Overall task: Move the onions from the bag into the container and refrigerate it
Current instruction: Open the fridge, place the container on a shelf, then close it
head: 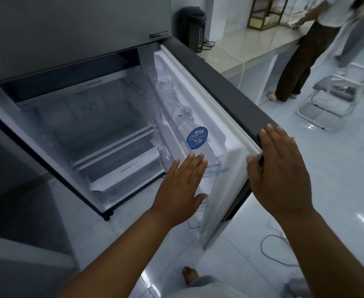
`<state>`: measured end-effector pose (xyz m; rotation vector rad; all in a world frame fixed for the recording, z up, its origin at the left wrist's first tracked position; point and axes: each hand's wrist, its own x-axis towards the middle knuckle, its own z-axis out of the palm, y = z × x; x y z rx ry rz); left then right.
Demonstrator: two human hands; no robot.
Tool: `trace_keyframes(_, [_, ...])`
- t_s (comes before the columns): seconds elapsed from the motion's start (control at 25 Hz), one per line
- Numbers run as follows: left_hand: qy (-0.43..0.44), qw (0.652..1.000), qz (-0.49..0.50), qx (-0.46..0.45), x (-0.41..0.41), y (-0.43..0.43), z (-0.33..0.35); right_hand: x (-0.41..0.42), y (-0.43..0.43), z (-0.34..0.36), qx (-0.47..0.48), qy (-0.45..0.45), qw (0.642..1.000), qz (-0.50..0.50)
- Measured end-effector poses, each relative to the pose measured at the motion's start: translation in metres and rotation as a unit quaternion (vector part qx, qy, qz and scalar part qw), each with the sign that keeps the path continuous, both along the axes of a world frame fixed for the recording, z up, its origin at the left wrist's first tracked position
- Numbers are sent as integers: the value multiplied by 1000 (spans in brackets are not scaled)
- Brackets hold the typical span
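The fridge (69, 35) stands in front of me with its lower door (217, 82) swung open to the right. My right hand (282, 168) rests flat over the door's outer edge, fingers spread, thumb on the inner side. My left hand (183, 181) hovers open and empty in front of the door's inner shelf (214, 166). The lit compartment shows bare shelves and a crisper drawer (123, 171). No onions, bag or container are in view.
Sealed water cups (197, 137) sit in the door rack. A counter (252, 46) with a black kettle (191, 26) runs right of the fridge. Another person (301, 52) stands at the counter. A folding chair (331, 97) and a cable (271, 250) are on the tiled floor.
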<state>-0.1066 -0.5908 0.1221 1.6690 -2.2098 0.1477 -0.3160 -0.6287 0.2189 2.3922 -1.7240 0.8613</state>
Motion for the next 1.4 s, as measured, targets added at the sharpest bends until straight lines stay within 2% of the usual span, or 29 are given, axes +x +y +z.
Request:
trace_keyframes(0.08, [-3, 1000, 6, -9, 4, 5, 1, 2, 0, 0, -4, 15, 1000, -18])
trace_keyframes(0.16, [29, 999, 26, -8, 19, 21, -2, 13, 8, -5, -41, -14, 999, 12])
trace_keyframes(0.24, [76, 995, 63, -13, 39, 49, -12, 37, 25, -16, -62, -67, 991, 93])
trace_keyframes(0.36, [142, 974, 172, -24, 80, 116, -33, 97, 60, -43, 8, -100, 969, 224])
trace_keyframes(0.48, [203, 927, 314, -30, 114, 199, -53, 160, 102, -74, 146, -73, 926, 339])
trace_keyframes(0.64, [233, 837, 490, -70, 137, 310, -72, 235, 157, -116, 292, -21, 832, 472])
trace_keyframes(0.8, [262, 727, 626, -109, 145, 403, -81, 312, 218, -143, 386, 48, 723, 570])
trace_keyframes(0.96, [272, 579, 757, -136, 151, 476, -91, 397, 281, -154, 413, 114, 646, 632])
trace_keyframes(1.08, [282, 474, 820, -153, 165, 513, -98, 469, 329, -160, 421, 137, 608, 659])
trace_keyframes(1.2, [309, 369, 858, -182, 187, 537, -103, 534, 373, -167, 414, 165, 588, 675])
trace_keyframes(1.32, [365, 250, 868, -226, 215, 552, -108, 591, 411, -176, 418, 206, 560, 685])
trace_keyframes(1.4, [404, 182, 862, -246, 234, 558, -112, 622, 433, -182, 414, 239, 542, 691])
